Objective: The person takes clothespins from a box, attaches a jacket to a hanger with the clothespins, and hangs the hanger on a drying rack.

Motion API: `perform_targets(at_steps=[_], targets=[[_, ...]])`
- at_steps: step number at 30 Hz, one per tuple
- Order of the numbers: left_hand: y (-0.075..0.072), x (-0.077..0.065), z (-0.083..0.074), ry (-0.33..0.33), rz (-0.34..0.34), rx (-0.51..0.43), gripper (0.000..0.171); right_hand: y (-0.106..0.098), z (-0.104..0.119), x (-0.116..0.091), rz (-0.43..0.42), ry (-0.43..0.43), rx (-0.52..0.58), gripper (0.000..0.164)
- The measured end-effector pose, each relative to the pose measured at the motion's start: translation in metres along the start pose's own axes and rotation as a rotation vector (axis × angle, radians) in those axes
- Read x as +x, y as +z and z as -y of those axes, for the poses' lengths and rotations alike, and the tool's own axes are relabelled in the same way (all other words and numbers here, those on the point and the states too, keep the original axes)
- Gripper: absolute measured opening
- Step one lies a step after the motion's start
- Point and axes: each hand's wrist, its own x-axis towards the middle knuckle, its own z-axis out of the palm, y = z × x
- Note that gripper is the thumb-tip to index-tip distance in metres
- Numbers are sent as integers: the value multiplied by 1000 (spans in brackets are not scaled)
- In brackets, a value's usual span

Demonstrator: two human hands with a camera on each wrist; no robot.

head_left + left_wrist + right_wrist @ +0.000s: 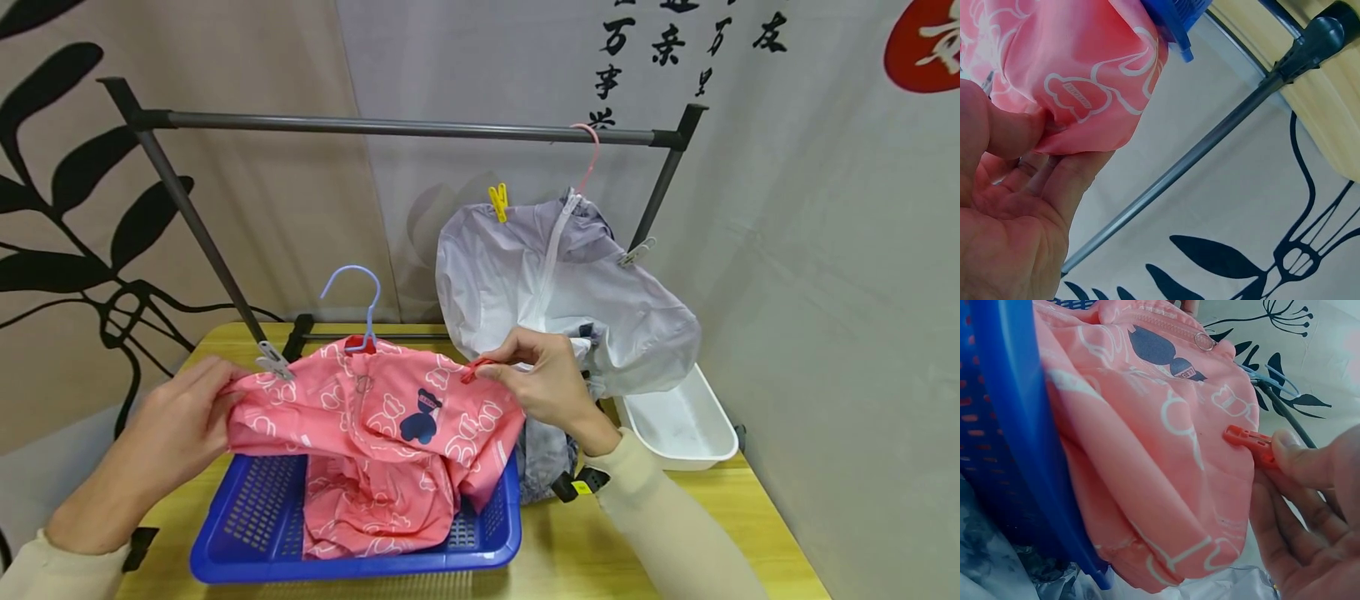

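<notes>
A pink jacket (375, 508) with white bear outlines hangs on a blue hanger (372, 312), its lower part lying in the blue basket (225, 571). My left hand (168, 433) pinches the cloth at the jacket's left shoulder, thumb against fingers in the left wrist view. Beside it, a grey clothespin (273, 360) is clipped on that shoulder. At the opposite shoulder my right hand (543, 379) pinches a red clothespin (1254, 444), whose tip is on the cloth's edge. The hanger's hook is free of the rail.
A dark metal rack with a top rail (390, 127) stands on the wooden table (600, 550). From the rail's right end a pale grey jacket (495, 275) hangs on a pink hanger (592, 158), with a yellow clothespin (498, 202). Behind my right arm is a white tray (682, 417).
</notes>
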Motion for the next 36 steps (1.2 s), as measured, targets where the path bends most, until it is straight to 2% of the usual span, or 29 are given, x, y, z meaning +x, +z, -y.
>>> perform_targets(at_steps=[12,22,30,36], targets=[[0,0,-1,7,1,0,40,4,0,3,22,63,-42,15],[2,0,-1,2,23,-7,42,2,2,0,95,2,-92,28],[2,-1,-1,0,21,-5,45,-1,4,-5,122,-10,-168,41],[2,-2,-2,-20,29,-10,41,-5,1,-7,130,-18,-186,43]])
